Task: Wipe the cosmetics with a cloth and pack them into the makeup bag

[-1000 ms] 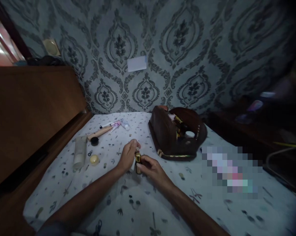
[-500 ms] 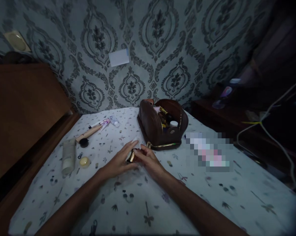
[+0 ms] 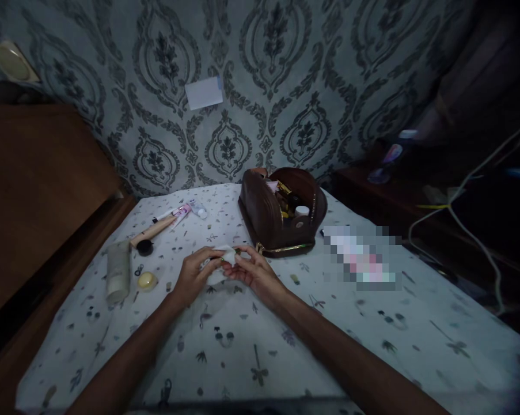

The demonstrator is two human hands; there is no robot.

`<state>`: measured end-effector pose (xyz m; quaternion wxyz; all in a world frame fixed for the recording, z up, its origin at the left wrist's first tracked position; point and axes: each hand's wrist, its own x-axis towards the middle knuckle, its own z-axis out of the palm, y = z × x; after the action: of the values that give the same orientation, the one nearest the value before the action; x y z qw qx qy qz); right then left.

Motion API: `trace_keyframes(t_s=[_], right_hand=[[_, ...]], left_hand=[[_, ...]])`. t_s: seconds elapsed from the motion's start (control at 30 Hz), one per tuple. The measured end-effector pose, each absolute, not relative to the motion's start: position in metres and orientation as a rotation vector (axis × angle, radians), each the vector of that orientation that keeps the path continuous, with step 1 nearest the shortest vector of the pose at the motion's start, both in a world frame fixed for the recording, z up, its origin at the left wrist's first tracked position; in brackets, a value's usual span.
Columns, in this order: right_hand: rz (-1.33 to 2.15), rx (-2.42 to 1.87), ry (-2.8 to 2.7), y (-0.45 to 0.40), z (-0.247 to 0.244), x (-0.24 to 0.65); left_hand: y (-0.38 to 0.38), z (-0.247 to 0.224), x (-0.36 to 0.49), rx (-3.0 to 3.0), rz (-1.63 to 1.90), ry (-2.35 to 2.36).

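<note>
Over the patterned cloth, my left hand (image 3: 198,272) is closed on a crumpled white tissue (image 3: 227,255). My right hand (image 3: 256,274) meets it from the other side, its fingers curled and pinching a small dark and gold tube (image 3: 238,252) against the tissue. Most of that tube is hidden by fingers and tissue. Just behind my right hand stands a brown toiletry bag (image 3: 260,210), unzipped, with several items inside, among them a white-capped jar (image 3: 302,211).
Left of my hands lie a grey squeeze tube (image 3: 118,274), a round yellow container (image 3: 147,281), a black round cap (image 3: 144,248), a beige tube (image 3: 154,231) and a pink tube (image 3: 182,214). A pixelated item (image 3: 363,256) lies to the right. A bottle (image 3: 389,158) stands beyond, near a white cable (image 3: 475,242).
The tube that showed gold between my hands is now mostly covered. My left hand has shifted left and turned, and more of the white tissue shows between the hands. The view has tilted slightly.
</note>
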<state>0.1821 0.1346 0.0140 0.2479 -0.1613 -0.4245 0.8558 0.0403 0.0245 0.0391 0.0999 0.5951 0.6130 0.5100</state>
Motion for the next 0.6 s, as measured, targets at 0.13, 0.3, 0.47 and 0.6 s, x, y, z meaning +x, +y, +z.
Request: trace_keyframes(t_s=[0.13,0.3,0.47,0.6], right_hand=[[2.242,-0.513,-1.246,0.138,0.014,0.182],[1.95,-0.52,-1.454,0.137,0.017,0.181],[1.565,-0.409,-1.748,0.133,0.03,0.198],[1.089,-0.275,-2.025,0.142,0.047,0.23]], left_hand=[[0.024,0.041,0.044,1.552,1.622,1.912],[0.025,0.044,0.046,1.339,1.714,1.959],[0.035,0.041,0.06,1.059,1.601,1.768],[0.048,0.04,0.079,0.826,1.491,1.564]])
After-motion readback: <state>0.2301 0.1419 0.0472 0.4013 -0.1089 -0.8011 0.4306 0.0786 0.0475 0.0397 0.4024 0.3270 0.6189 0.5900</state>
